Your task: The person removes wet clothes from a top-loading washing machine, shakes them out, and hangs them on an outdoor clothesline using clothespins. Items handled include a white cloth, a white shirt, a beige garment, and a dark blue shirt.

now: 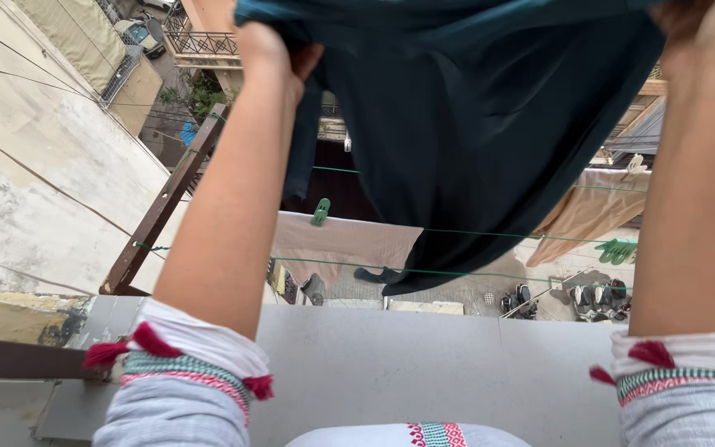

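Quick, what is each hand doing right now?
Left hand: closed, gripping the top edge of the dark teal cloth.
Right hand: mostly out of view at the cloth's other top corner; its grip cannot be told.

I see a dark teal cloth point(473, 124), green clothes pegs point(320, 212), and white sleeves point(196, 339) with red tassels.
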